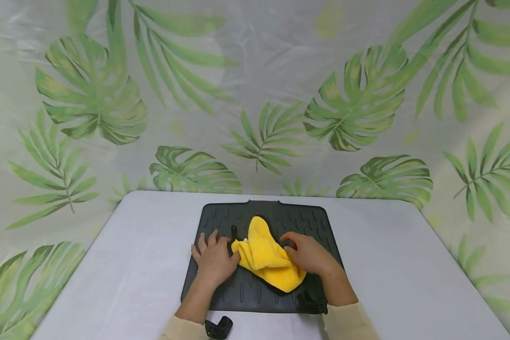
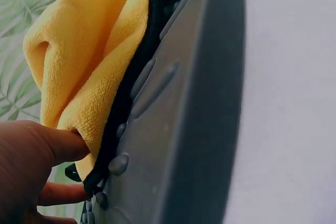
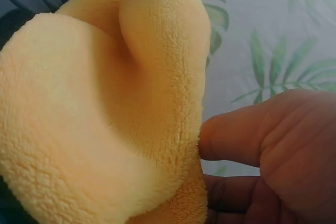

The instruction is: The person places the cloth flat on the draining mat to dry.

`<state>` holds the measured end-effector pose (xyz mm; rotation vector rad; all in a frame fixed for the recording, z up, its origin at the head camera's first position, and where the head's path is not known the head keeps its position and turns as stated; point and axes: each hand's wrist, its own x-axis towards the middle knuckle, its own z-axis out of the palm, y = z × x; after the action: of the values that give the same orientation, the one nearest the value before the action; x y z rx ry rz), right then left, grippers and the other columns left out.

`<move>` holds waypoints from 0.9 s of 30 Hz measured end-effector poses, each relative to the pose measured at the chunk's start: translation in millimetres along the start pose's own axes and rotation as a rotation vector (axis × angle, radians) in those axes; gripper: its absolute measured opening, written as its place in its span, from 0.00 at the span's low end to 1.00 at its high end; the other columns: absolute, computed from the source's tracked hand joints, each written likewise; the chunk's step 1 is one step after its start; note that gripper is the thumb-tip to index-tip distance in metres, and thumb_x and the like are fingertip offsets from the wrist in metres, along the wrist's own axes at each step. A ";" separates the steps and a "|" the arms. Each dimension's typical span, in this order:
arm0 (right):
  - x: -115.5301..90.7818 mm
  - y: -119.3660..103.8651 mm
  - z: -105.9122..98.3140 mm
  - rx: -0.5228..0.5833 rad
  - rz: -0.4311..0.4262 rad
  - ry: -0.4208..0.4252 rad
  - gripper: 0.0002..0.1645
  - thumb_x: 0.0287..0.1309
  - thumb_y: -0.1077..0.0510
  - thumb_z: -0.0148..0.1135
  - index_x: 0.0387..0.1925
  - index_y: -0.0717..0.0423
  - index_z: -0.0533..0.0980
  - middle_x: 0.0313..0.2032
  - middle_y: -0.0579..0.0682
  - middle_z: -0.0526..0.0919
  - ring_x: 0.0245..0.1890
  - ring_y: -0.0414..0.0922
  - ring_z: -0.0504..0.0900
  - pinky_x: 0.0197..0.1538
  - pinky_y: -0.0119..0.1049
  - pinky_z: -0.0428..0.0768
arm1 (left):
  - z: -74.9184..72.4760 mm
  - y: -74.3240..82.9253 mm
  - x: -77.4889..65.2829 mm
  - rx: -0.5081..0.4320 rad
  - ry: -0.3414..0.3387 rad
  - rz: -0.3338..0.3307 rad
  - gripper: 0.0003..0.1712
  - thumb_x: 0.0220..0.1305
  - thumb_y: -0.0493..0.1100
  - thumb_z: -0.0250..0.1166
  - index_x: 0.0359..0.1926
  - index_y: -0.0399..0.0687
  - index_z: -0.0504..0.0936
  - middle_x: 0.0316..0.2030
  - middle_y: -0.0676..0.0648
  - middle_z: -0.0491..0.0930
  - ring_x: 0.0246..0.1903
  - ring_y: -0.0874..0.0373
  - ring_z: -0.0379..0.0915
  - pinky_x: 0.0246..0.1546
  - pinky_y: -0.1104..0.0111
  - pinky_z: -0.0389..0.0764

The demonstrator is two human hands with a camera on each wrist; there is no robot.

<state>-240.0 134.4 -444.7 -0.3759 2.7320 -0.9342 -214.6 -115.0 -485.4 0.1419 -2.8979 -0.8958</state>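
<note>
Cream sleeves (image 1: pixel 348 323) reach in lowest, cuffs ending just behind the hands; ahead of them, the left hand (image 1: pixel 216 262) spreads its nearly straight fingers, its thumb touching a yellow cloth (image 1: pixel 261 250) without a grip around it; the right hand (image 1: pixel 312 252) has half-bent fingers, thumb against the cloth's edge, though I cannot tell whether it pinches any fabric. Handling this soft pile well probably calls for finding the dark trim (image 2: pixel 126 85) by the left thumb and taking that edge, rather than a loose fold; light, even tension between both hands should let creases ease out, while a one-sided tug could drag the whole piece askew. It lies bunched between the hands on a black ridged mat (image 1: pixel 312 219); its narrow end points beyond both, one corner meets the left thumb, and its broad lower fold sags nearer the right wrist.
</note>
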 end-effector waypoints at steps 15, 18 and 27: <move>1.4 3.2 2.5 0.010 0.007 -0.015 0.16 0.69 0.60 0.60 0.57 0.50 0.79 0.34 0.47 0.83 0.28 0.42 0.78 0.34 0.38 0.81 | 6.0 3.1 -1.8 -0.019 0.045 -0.033 0.13 0.60 0.48 0.72 0.32 0.43 0.82 0.67 0.25 0.67 0.74 0.22 0.43 0.68 0.26 0.43; 2.5 3.0 3.3 0.010 0.001 -0.010 0.17 0.69 0.61 0.60 0.57 0.49 0.80 0.35 0.48 0.84 0.29 0.42 0.78 0.35 0.39 0.80 | 7.0 6.0 -2.6 -0.025 0.063 -0.026 0.10 0.60 0.45 0.72 0.29 0.44 0.82 0.67 0.26 0.67 0.74 0.23 0.43 0.69 0.26 0.43; 4.4 3.4 5.2 -0.010 -0.024 0.045 0.18 0.65 0.62 0.62 0.56 0.47 0.80 0.46 0.54 0.86 0.41 0.48 0.83 0.44 0.48 0.84 | 9.5 14.2 -5.4 -0.103 0.089 0.015 0.08 0.62 0.42 0.69 0.36 0.46 0.79 0.45 0.39 0.80 0.50 0.42 0.68 0.49 0.49 0.67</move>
<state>-243.2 132.7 -451.5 -0.3953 2.7798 -0.9465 -211.3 -97.4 -485.5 0.1475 -2.7613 -1.0071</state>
